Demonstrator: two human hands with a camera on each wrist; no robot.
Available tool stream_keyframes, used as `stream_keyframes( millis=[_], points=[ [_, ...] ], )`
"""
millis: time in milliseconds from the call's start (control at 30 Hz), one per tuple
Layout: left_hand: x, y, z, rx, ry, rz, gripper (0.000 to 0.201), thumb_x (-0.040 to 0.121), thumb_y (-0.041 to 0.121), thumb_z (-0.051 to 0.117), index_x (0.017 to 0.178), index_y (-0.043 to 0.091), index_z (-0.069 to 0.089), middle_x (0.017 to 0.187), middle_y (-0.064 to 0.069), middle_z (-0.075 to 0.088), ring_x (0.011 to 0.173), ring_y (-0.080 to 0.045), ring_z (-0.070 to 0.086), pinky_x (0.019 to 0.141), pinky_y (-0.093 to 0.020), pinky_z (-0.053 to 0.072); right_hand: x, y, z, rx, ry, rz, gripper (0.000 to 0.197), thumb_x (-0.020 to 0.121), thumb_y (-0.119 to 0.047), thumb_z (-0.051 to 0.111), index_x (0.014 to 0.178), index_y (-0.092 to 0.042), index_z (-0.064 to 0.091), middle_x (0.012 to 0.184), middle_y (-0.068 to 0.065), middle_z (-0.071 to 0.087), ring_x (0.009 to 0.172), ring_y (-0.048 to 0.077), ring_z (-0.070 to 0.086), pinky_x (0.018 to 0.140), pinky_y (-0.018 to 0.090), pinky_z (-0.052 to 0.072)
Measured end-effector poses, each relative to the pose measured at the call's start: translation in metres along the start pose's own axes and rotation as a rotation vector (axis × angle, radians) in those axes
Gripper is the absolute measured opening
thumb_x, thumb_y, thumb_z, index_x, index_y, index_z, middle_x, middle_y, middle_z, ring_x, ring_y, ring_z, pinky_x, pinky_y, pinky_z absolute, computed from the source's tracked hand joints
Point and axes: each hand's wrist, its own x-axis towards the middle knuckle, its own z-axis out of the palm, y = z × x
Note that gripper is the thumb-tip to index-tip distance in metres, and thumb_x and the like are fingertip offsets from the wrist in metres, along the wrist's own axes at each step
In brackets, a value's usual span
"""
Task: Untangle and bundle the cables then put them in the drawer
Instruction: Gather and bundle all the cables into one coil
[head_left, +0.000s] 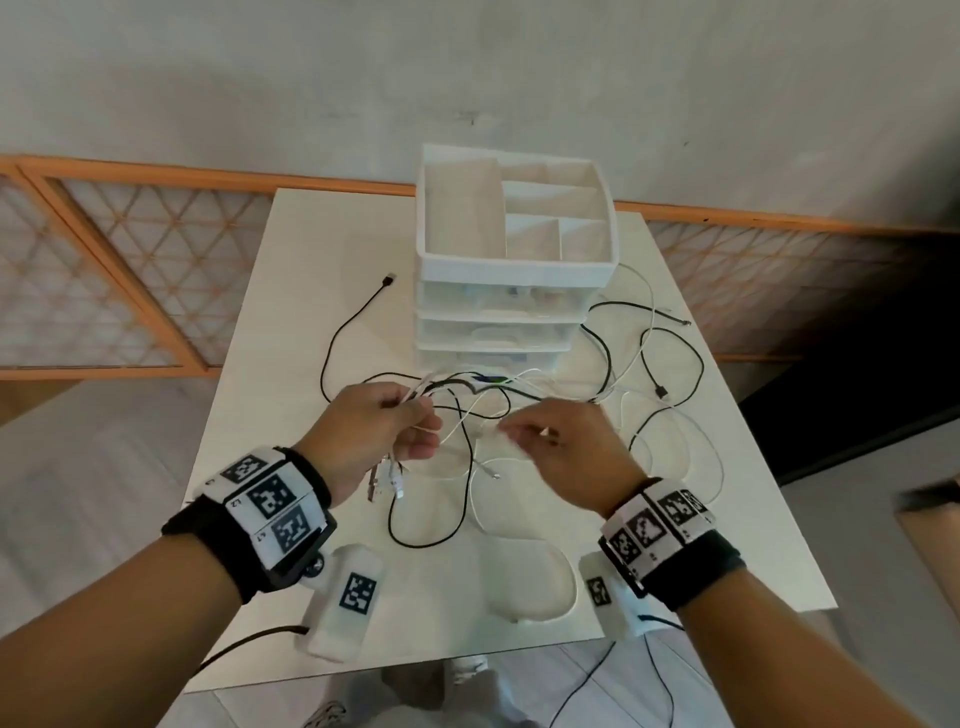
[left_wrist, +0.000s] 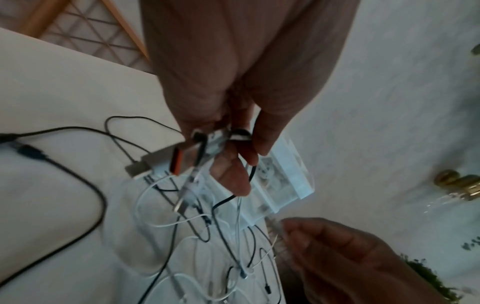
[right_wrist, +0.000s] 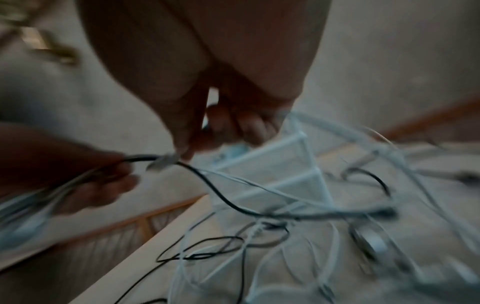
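White tabletop (head_left: 311, 291) fills the space under my arms, with a grey wall and an orange-framed lattice panel (head_left: 130, 270) behind it. Straight ahead of my hands stands a white drawer unit (head_left: 514, 291), its open top tray split into compartments and its three clear drawers all pushed in.

My left hand (head_left: 382, 431) is raised over the table with fingers curled around several cable ends; in the left wrist view I see plugs (left_wrist: 182, 162) gathered against my thumb and fingers, one with an orange part, and their cords hang down below my palm. A tangle of black and white cables (head_left: 467, 410) spreads between my two hands and the drawer unit, with loops trailing to the right of my right hand and toward me. One black cable (head_left: 353, 322) runs off beyond my left hand, and its plug lies flat on the table.

My right hand (head_left: 563, 452) hovers just beside the left, its fingertips drawn together. It seems to pinch a thin white cable (head_left: 498, 434), though the right wrist view is too blurred for me to be sure which strand. Both wrists wear black straps with printed square markers (head_left: 272, 499).
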Motion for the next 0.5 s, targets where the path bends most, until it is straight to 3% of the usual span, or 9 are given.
stream_keyframes(
  millis=[67,133,267,333,400,433,500],
  points=[
    [0.0,0.012,0.007,-0.004,-0.041,0.042,0.016,0.099,0.009,0.056,0.093,-0.004,0.065,0.093,-0.021,0.072,0.078,-0.028,0.071,0.077,-0.036,0.063,-0.002,-0.02,0.007,-0.199,-0.279,-0.098,0.023,0.088,-0.021,0.06,0.097,-0.032,0.079,0.093,-0.012,0.072,0.089,0.014,0.066,0.083,0.036,0.053],
    [0.0,0.019,0.016,0.075,-0.098,0.068,0.018,0.101,0.013,0.054,0.096,-0.003,0.063,0.097,-0.019,0.074,0.082,-0.031,0.073,0.08,-0.04,0.06,-0.004,-0.036,0.019,-0.26,-0.386,-0.145,0.025,0.084,-0.019,0.058,0.094,-0.03,0.079,0.096,-0.006,0.074,0.093,0.023,0.067,0.083,0.04,0.054],
    [-0.001,0.016,0.027,0.328,-0.148,0.151,0.029,0.098,0.036,0.05,0.082,0.012,0.052,0.08,-0.014,0.066,0.068,-0.028,0.059,0.065,-0.043,0.046,0.003,-0.051,0.031,-0.079,-0.17,-0.151,0.008,0.078,-0.01,0.069,0.077,-0.018,0.068,0.075,-0.002,0.073,0.074,0.025,0.067,0.072,0.041,0.056],
    [-0.001,0.014,0.027,0.326,-0.139,0.162,0.03,0.097,0.042,0.046,0.079,0.018,0.048,0.077,-0.01,0.06,0.068,-0.025,0.058,0.066,-0.046,0.047,0.005,-0.055,0.031,-0.054,-0.073,-0.098,0.019,0.077,-0.016,0.078,0.073,-0.018,0.06,0.067,-0.004,0.067,0.064,0.018,0.06,0.067,0.037,0.053],
    [-0.001,0.013,0.026,0.361,-0.155,0.13,0.03,0.103,0.039,0.041,0.086,0.016,0.049,0.077,-0.008,0.064,0.057,-0.022,0.06,0.055,-0.037,0.048,0.006,-0.058,0.027,0.014,0.036,-0.035,0.035,0.072,-0.019,0.083,0.072,-0.02,0.047,0.058,-0.006,0.055,0.052,0.01,0.047,0.054,0.028,0.044],
    [-0.002,0.011,0.026,0.413,-0.172,0.115,0.029,0.104,0.038,0.04,0.089,0.014,0.049,0.072,-0.006,0.064,0.05,-0.02,0.056,0.048,-0.031,0.043,0.008,-0.058,0.022,0.063,0.081,-0.009,0.039,0.07,-0.017,0.084,0.074,-0.021,0.045,0.055,-0.008,0.05,0.049,0.009,0.044,0.05,0.023,0.039],
    [-0.003,0.009,0.025,0.548,-0.163,0.132,0.031,0.104,0.038,0.041,0.091,0.013,0.053,0.06,0.001,0.056,0.047,-0.014,0.044,0.047,-0.026,0.033,0.012,-0.052,0.009,0.144,0.046,0.029,0.035,0.069,-0.016,0.085,0.08,-0.022,0.052,0.054,-0.009,0.05,0.048,0.007,0.044,0.05,0.016,0.038]
  ],
)
